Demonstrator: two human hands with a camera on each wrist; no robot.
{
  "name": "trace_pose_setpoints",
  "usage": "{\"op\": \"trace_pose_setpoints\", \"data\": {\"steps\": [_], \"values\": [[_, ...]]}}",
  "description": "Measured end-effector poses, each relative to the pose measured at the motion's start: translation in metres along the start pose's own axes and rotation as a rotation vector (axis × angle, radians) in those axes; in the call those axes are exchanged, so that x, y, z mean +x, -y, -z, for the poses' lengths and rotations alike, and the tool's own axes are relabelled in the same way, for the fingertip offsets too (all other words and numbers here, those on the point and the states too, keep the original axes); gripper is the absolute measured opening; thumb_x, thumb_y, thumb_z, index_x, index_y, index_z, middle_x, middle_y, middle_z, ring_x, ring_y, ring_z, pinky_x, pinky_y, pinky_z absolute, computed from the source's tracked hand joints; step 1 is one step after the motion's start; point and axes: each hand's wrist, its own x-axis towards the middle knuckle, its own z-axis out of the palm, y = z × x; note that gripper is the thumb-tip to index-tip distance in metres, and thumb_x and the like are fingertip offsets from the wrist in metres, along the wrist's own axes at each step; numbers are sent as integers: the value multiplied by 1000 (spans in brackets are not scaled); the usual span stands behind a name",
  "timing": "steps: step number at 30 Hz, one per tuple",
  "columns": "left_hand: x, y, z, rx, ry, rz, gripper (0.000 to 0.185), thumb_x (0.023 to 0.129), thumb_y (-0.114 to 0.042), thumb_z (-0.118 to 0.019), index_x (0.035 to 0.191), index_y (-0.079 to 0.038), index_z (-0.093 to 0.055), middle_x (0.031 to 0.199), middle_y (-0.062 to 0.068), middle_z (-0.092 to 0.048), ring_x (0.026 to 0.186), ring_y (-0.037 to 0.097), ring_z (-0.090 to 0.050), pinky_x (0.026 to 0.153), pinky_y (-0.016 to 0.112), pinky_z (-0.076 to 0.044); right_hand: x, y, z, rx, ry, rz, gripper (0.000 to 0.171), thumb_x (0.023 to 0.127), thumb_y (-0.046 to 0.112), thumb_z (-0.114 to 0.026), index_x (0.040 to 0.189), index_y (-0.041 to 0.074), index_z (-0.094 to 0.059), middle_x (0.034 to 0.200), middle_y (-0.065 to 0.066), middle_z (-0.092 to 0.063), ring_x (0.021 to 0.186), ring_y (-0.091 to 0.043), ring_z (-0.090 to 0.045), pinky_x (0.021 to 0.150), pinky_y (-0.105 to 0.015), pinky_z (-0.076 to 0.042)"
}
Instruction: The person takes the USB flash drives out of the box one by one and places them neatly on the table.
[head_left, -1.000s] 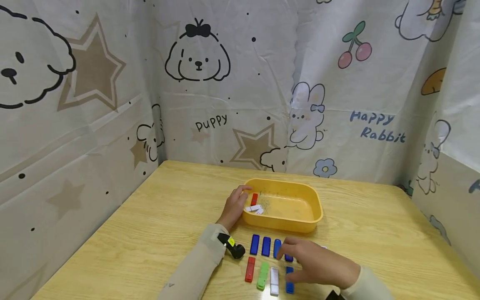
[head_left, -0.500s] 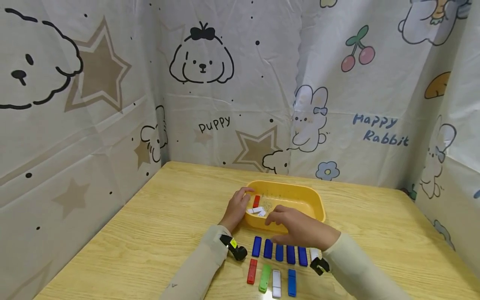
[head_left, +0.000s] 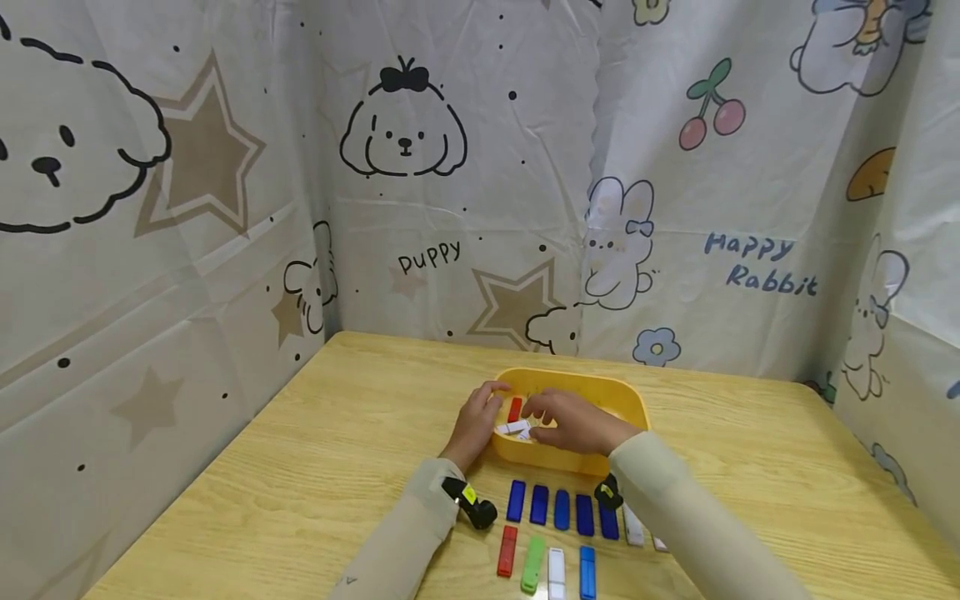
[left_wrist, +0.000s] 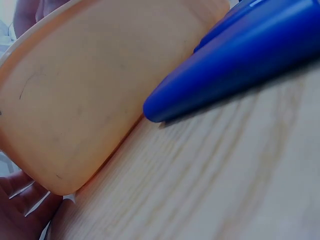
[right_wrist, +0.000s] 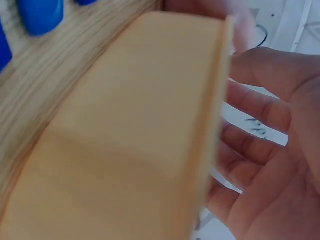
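A yellow plastic bin stands on the table, holding a red bar and a few white bars at its left end. The small bars look like USB sticks. My left hand grips the bin's left end, its fingers over the rim. Over the front rim reaches my right hand, fingers loosely bent above the white bars. In the right wrist view, the right hand shows nothing held, its fingers reaching past the rim of the bin.
In front of the bin lies a row of several blue bars, with white bars at its right end, partly under my right sleeve. A nearer row has a red bar, green bar, white bar and blue bar.
My right hand has moved from the right part of the bar rows, forward and left, into the bin's opening. The left hand has stayed on the bin's left end.
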Motion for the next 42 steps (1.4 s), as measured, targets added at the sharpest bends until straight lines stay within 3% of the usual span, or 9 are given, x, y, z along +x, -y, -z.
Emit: {"op": "trace_pose_setpoints", "data": {"steps": [6, 14, 22, 30, 38, 42], "values": [[0, 1, 0, 6, -12, -2, 27, 97, -20, -43, 116, -15, -62, 121, 12, -57, 112, 30, -53, 97, 51, -39, 11, -16, -11, 65, 8, -80, 26, 89, 10, -67, 113, 1, -64, 103, -11, -65, 91, -27, -61, 82, -40, -52], [1, 1, 0, 19, -4, -11, 27, 97, -20, -43, 116, -15, -61, 120, 12, -57, 109, 29, -53, 94, 51, -41, 19, -36, -29, 108, -30, -160, 25, 88, 21, -71, 109, 8, -67, 95, -4, -66, 83, -16, -59, 79, -34, -52], [2, 0, -1, 22, -16, -12, 27, 97, -20, -44, 116, -16, -62, 120, 12, -58, 108, 29, -54, 94, 49, -41, 20, -44, -34, 138, -15, -188, 17, 87, 17, -72, 103, 11, -68, 87, -2, -63, 78, -16, -55, 76, -32, -49], [2, 2, -2, 14, -3, 1, 27, 98, -21, -43, 117, -15, -62, 123, 12, -57, 114, 30, -52, 97, 51, -39, 19, -49, -37, 123, 20, -147, 7, 87, 13, -70, 95, 12, -69, 82, -1, -59, 75, -17, -51, 69, -29, -44], [2, 2, -2, 3, -8, 1, 28, 98, -23, -43, 117, -16, -62, 122, 11, -57, 113, 29, -52, 98, 50, -39, 20, -48, -35, 163, 50, -230, 6, 86, 15, -72, 85, 13, -67, 76, 4, -59, 73, -14, -53, 72, -29, -47], [1, 0, -2, -4, -6, 13, 28, 98, -22, -43, 118, -15, -61, 124, 11, -56, 115, 29, -52, 99, 50, -39, 21, -51, -37, 154, 43, -173, 5, 88, 14, -70, 92, 12, -68, 74, 4, -56, 69, -12, -51, 67, -25, -44]]}}
